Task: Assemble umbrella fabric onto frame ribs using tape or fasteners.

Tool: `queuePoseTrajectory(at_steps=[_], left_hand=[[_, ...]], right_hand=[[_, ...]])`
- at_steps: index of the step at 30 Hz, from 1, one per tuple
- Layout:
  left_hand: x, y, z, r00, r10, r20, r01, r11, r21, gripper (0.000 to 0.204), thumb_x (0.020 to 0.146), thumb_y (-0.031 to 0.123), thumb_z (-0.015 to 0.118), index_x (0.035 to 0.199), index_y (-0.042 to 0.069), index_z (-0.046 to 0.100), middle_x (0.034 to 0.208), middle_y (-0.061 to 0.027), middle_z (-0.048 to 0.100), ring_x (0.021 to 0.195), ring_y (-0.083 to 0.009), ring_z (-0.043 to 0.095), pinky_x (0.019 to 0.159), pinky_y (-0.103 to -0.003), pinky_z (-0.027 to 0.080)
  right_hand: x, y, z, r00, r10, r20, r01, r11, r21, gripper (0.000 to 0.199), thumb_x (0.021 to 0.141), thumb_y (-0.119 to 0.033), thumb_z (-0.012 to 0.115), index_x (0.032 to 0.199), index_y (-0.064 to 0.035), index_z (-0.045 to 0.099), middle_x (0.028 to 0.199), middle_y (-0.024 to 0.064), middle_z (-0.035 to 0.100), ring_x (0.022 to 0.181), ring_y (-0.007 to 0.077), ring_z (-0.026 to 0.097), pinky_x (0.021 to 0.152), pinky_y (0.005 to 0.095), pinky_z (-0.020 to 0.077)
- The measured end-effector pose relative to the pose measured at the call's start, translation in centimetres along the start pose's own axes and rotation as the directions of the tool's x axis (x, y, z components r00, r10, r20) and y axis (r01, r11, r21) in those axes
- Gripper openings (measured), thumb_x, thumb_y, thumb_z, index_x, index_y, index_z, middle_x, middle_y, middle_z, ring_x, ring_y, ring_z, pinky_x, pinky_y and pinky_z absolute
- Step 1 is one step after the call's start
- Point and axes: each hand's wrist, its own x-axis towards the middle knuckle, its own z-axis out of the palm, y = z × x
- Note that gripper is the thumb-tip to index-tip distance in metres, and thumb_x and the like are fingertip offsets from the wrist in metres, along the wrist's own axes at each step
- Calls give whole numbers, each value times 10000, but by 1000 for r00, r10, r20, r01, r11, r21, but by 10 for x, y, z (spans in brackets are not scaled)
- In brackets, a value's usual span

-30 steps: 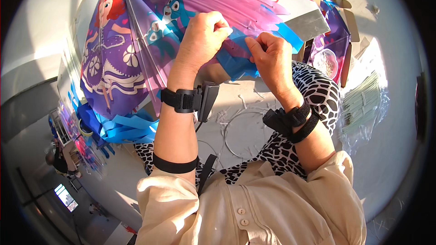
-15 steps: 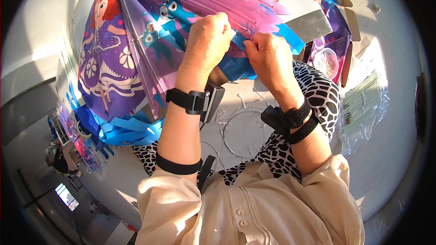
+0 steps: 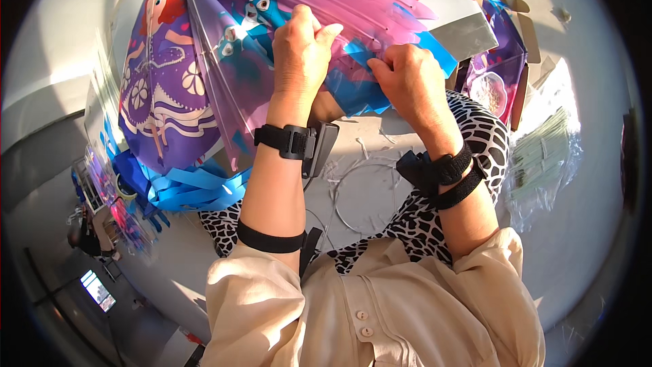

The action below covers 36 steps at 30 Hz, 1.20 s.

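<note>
A thin purple and pink kite [image 3: 380,7] printed with cartoon figures lies spread and creased before me, its blue plastic edge [image 3: 353,88] nearest me. My right hand [image 3: 411,85] is closed at that blue edge, thumb against the bent forefinger, pinching the film. My left hand [image 3: 299,54] is over the pink part by the blue cartoon animals, fingers curled, thumb sticking out to the right. Its fingertips are hidden, so what it holds cannot be seen. Between my hands a small blue flap [image 3: 358,51] shows on the pink film.
Blue ribbons [image 3: 197,190] hang at the left. A white board [image 3: 448,13] with red marks lies under the kite. A cardboard box [image 3: 528,37] with purple film and a clear bag of thin pale rods [image 3: 543,149] stand to the right. Loose wire [image 3: 360,194] lies between my knees.
My left hand has drawn away from the blue flap, up and left, its thumb now apart from the fingers. My right hand has shifted slightly right and stays closed at the blue edge.
</note>
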Motion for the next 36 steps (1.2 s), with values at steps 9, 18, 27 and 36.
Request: queuePoseTrajectory(at_steps=[9, 18, 27, 36], left_hand=[[-91, -55, -74, 930, -255, -266, 309, 933, 185, 94, 839, 87, 613, 827, -2, 586, 803, -167, 598, 778, -351, 588, 696, -435, 463], [-117, -77, -82, 785, -620, -7, 563, 717, -410, 156, 777, 95, 685, 716, -36, 624, 614, -25, 578, 554, -102, 494, 519, -264, 386], [-117, -58, -90, 767, -614, 187, 492, 376, -785, 100, 828, 70, 651, 828, -14, 595, 710, -59, 615, 609, -117, 597, 549, -235, 479], [-122, -50, -85, 806, -538, 248, 482, 352, -802, 327, 737, -101, 670, 1034, -54, 542, 858, -128, 663, 734, -159, 656, 627, -258, 535]], right_hand=[[-28, -8, -21, 897, -317, -309, 313, 948, -63, 266, 772, -219, 731, 738, -33, 543, 682, 104, 550, 582, 299, 564, 509, 378, 445], [-44, -65, 59, 862, -499, 84, 411, 788, 459, 261, 723, -140, 747, 885, -25, 578, 750, 97, 599, 695, 262, 606, 615, 348, 490], [-39, -82, 76, 818, -576, -4, 559, 793, 243, 265, 716, -158, 720, 898, -51, 560, 774, 76, 622, 758, 290, 613, 670, 393, 479], [-35, -77, 67, 789, -613, 36, 553, 735, 392, 244, 697, -86, 699, 906, -52, 578, 821, 95, 578, 790, 320, 594, 665, 402, 486]])
